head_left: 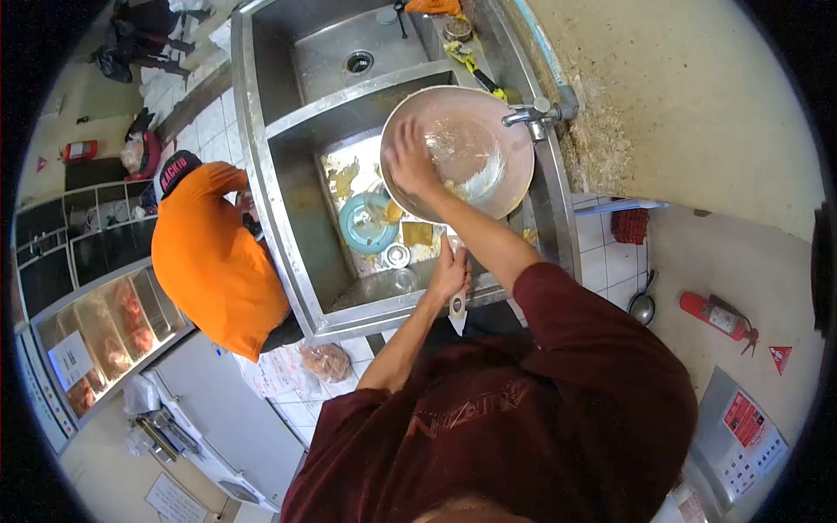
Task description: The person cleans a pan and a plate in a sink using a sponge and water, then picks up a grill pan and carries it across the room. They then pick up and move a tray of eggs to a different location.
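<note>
A large round pan (pixel 471 144) with a pale pinkish inside is tilted over the sink basin, under the tap (pixel 534 113). Water lies or runs on its inner surface. My left hand (pixel 450 268) is wrapped round the pan's light-coloured handle (pixel 458 305). Inside the pan, near its left wall, my right hand (pixel 410 157) rests with fingers apart, slightly blurred. Below the pan, in the basin, are a light blue plate (pixel 359 240), a yellowish-brown square piece (pixel 418 233) and a small round metal item (pixel 397 255), among food scraps.
A second sink basin (pixel 327 78) with a drain adjoins this one. A yellow-and-black brush-like tool (pixel 475 70) and a round tin-like item (pixel 458 30) lie on the back ledge. A person in an orange shirt (pixel 214 253) bends close to the sink's left edge. The wall (pixel 680 105) borders the right.
</note>
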Action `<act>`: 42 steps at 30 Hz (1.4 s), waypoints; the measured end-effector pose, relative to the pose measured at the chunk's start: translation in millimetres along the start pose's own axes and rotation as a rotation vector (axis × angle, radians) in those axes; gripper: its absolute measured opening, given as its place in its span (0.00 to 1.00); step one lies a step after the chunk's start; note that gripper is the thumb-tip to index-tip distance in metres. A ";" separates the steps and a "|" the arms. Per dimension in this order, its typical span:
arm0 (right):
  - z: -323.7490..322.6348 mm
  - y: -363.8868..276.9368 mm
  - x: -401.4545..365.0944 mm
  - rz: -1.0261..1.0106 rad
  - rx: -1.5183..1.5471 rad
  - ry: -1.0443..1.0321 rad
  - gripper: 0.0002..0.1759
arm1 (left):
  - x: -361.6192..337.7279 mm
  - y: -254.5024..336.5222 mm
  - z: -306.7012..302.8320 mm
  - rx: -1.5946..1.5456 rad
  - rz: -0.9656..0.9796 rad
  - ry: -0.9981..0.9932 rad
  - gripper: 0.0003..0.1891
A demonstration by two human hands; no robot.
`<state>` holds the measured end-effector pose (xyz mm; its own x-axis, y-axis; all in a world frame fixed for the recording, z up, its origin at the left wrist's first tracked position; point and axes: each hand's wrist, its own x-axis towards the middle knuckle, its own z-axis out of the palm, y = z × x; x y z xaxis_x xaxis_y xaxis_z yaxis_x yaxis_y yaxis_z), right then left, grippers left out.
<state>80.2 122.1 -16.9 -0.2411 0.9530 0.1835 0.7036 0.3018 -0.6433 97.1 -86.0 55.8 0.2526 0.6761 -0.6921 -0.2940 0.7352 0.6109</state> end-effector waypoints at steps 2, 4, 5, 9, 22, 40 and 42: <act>-31.5 -19.7 -30.2 0.068 0.029 -0.491 0.41 | -4.9 16.9 2.5 -0.016 -0.011 0.000 0.27; -62.7 -16.0 -63.9 0.216 0.032 -0.864 0.42 | -4.8 17.3 4.2 -0.028 -0.014 0.055 0.24; -74.2 1.0 -79.9 0.328 0.019 -0.994 0.43 | -5.6 16.5 6.6 -0.035 -0.013 0.082 0.22; -149.6 -3.4 -75.0 0.594 -0.411 -0.868 0.40 | -6.2 19.0 13.0 0.009 0.000 0.082 0.20; -11.0 23.4 22.2 0.043 -0.208 0.097 0.38 | -13.1 32.1 28.9 -0.012 -0.019 0.111 0.15; -145.6 110.6 -93.6 0.182 -0.079 0.338 0.24 | -68.6 74.2 -2.9 -0.123 -0.031 0.084 0.09; -133.2 118.3 -63.4 0.204 0.012 0.287 0.28 | -67.9 85.0 -1.3 -0.101 -0.013 0.089 0.09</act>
<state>267.7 100.8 -5.6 0.1026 0.9625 0.2510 0.7097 0.1060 -0.6965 53.8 -69.5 154.2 0.1756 0.6564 -0.7337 -0.3839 0.7320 0.5629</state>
